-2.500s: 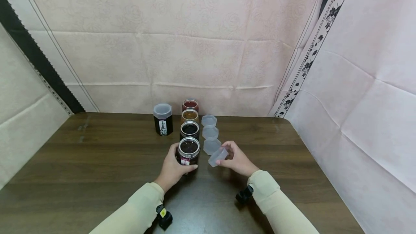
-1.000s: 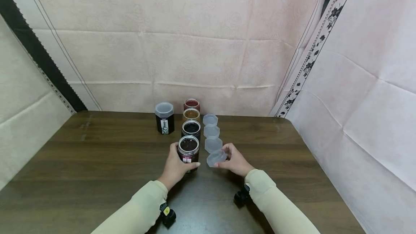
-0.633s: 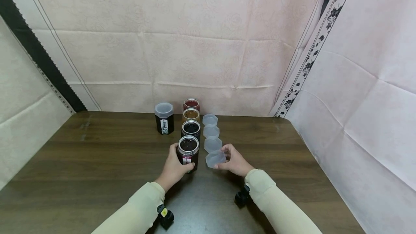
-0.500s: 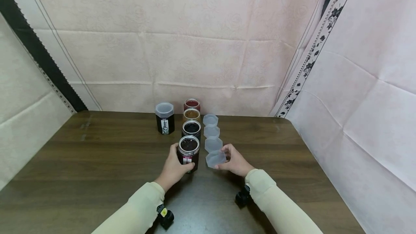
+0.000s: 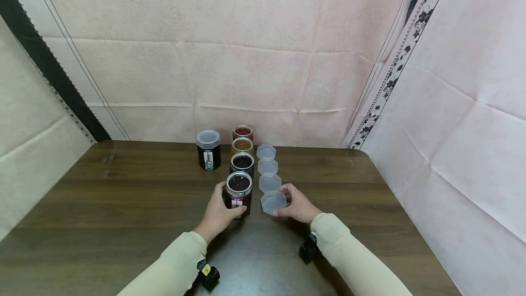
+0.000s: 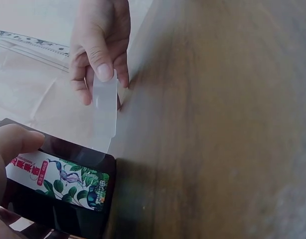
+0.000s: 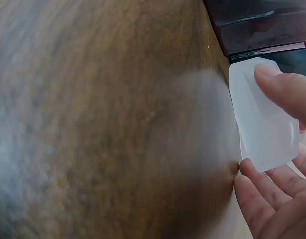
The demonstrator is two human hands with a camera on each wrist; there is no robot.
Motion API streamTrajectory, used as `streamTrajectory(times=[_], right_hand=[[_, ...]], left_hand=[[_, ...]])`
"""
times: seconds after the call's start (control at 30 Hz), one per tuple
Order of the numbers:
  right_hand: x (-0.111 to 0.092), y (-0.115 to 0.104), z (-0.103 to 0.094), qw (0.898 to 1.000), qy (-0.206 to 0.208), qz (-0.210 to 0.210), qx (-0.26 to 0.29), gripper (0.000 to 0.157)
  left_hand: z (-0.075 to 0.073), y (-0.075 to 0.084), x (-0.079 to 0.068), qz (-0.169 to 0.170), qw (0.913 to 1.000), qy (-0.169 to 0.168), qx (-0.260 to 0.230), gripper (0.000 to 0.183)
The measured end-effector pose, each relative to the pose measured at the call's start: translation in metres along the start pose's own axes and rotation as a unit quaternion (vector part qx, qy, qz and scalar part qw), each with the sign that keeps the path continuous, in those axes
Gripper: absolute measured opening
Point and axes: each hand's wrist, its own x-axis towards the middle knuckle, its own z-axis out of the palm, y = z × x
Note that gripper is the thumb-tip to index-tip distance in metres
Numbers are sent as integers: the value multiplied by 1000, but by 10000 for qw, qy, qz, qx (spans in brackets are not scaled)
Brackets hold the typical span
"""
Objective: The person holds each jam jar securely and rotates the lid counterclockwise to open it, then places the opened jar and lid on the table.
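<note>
My left hand [image 5: 218, 214] grips the nearest jar [image 5: 238, 201], a dark glass jar without a lid, its label showing leaves and red characters in the left wrist view. Thumb and fingers curl around its lower side. To its right, my right hand [image 5: 301, 205] pinches a translucent hexagonal plastic lid [image 5: 272, 202] by its edges, low over the table. The right wrist view shows the thumb on one side of this lid [image 7: 267, 122] and fingertips under the other. Beyond it lie further matching lids, the closest lid [image 5: 269, 182] right at its far edge.
Behind the held jar stand a dark open jar [image 5: 242, 163], an amber one [image 5: 242, 145] and a red one [image 5: 242, 131], in a line. Left of them is a dark jar [image 5: 208, 152] wearing its lid. A pale cloth [image 5: 263, 58] hangs behind the brown table [image 5: 123, 223].
The right hand's lid, tilted earlier, has come down level at the near end of the lid row. The left hand stays around its jar; its thumb has drawn back slightly.
</note>
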Motion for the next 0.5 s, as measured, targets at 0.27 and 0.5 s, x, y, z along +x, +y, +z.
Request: streamTrajectory(times=[0.27,0.5], right_hand=[[2,2,0,9996,-61,-31,-263,66],[3,3,4,9986,-7,-100,-513,67]], left_hand=[[-1,-2,2,-57,10000,-29,8,82],[-2,-2,2,-25,10000,-41,6,81]])
